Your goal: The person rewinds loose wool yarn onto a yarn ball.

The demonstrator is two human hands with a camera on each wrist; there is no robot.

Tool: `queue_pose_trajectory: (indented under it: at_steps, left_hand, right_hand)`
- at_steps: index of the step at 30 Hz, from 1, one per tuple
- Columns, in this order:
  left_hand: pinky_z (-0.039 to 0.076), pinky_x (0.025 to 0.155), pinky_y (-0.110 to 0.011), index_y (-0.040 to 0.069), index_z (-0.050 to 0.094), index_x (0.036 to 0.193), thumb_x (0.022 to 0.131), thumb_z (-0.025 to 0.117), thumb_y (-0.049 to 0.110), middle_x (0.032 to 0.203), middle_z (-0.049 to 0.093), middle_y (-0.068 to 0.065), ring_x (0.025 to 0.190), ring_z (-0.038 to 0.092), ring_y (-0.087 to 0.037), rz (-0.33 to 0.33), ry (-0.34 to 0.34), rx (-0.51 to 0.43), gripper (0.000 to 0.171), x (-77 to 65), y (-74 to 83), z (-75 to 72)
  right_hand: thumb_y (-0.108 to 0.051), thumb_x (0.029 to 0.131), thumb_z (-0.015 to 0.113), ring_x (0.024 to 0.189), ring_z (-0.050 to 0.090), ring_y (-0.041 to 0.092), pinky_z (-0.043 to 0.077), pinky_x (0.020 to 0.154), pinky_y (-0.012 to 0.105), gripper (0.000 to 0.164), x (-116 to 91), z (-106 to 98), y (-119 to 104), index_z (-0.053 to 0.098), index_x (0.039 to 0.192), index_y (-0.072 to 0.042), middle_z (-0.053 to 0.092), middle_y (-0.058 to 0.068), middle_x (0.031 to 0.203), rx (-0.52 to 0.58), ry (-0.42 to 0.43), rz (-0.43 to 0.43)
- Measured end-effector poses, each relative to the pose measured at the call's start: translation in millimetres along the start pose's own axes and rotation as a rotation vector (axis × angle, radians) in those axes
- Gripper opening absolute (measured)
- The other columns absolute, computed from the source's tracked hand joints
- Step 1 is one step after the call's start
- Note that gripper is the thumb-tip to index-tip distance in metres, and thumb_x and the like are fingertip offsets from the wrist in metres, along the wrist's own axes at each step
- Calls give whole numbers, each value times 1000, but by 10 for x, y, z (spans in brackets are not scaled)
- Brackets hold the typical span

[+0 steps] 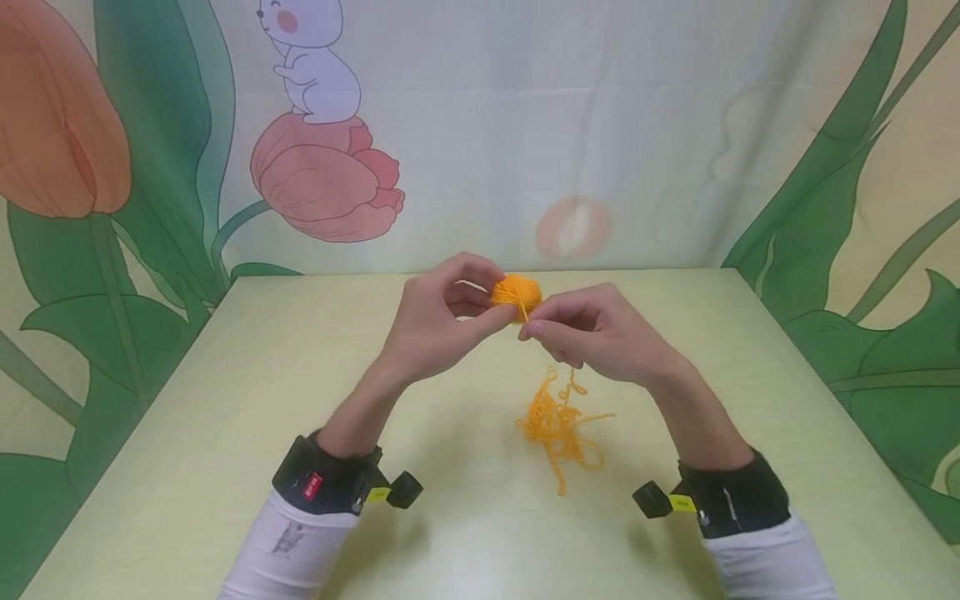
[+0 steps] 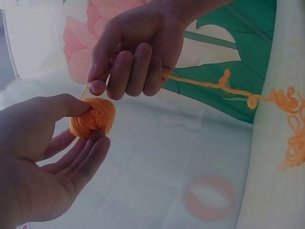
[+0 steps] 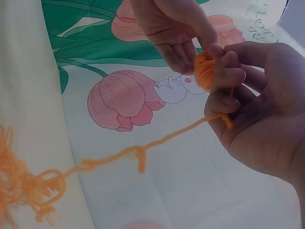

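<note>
A small ball of orange yarn (image 1: 516, 293) is held up above the table by my left hand (image 1: 442, 321), thumb on one side and fingers on the other. Just to its right, my right hand (image 1: 600, 333) pinches the yarn strand (image 1: 522, 310) between thumb and index finger, close against the ball. In the left wrist view the strand runs from the ball (image 2: 93, 117) through the curled fingers of the right hand (image 2: 138, 57). From there it hangs down, kinked and looped, to a loose tangle of yarn (image 1: 555, 425) on the table.
The pale table (image 1: 247, 400) reaches back to a hanging cloth (image 1: 480, 150) printed with tulips and a white animal. Black wrist straps (image 1: 326, 483) with small dark cameras (image 1: 405, 490) sit on both forearms, over white sleeves.
</note>
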State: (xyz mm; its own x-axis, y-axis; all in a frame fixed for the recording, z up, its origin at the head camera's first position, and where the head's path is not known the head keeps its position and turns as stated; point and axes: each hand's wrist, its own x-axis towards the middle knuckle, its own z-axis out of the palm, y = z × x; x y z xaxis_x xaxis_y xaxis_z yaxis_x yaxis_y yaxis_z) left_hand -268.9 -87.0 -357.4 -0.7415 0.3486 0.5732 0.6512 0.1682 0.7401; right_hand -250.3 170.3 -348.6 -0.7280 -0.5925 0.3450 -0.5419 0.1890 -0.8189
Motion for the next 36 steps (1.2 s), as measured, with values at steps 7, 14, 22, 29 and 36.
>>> queue_pose_trajectory:
  at_steps: [7, 14, 22, 29, 36]
  left_hand:
    - [72, 94, -34, 8, 72, 123, 97, 86, 4, 112, 79, -11, 97, 84, -26, -29, 38, -167, 30, 2, 47, -27]
    - [72, 98, -37, 3, 70, 130, 98, 81, -2, 120, 78, -8, 102, 82, -27, -15, -7, -283, 34, -15, 91, -50]
    - [73, 96, -40, 0, 70, 130, 97, 80, -6, 119, 77, -3, 101, 82, -28, -14, -121, -357, 35, -29, 103, -56]
    - [73, 94, -47, -2, 73, 125, 94, 81, -8, 118, 77, -6, 98, 84, -31, 27, -236, -339, 33, -39, 104, -51]
    - [73, 92, -44, 5, 77, 121, 94, 85, -2, 116, 79, -12, 91, 83, -27, 65, -359, -212, 29, -45, 61, -32]
  right_hand:
    - [-6, 110, 67, 59, 47, 17, 38, 50, 27, 17, 10, 0, 36, 84, 113, -5, 55, 2, 70, 2, -12, -2]
    - [-7, 110, 66, 59, 47, 24, 39, 51, 27, 18, 32, -13, 67, 84, 113, -6, 55, 4, 68, -3, -22, 0]
    - [-7, 111, 63, 61, 50, 23, 49, 56, 29, 16, 26, -78, 131, 78, 113, -3, 54, 7, 71, 5, -30, 33]
    - [-10, 113, 65, 63, 51, 22, 50, 59, 27, 15, 31, -118, 146, 77, 114, -2, 63, 3, 78, 10, -6, 74]
    - [-17, 114, 66, 60, 47, 20, 41, 54, 26, 20, 34, -117, 147, 77, 104, -4, 60, 1, 72, 30, 70, 95]
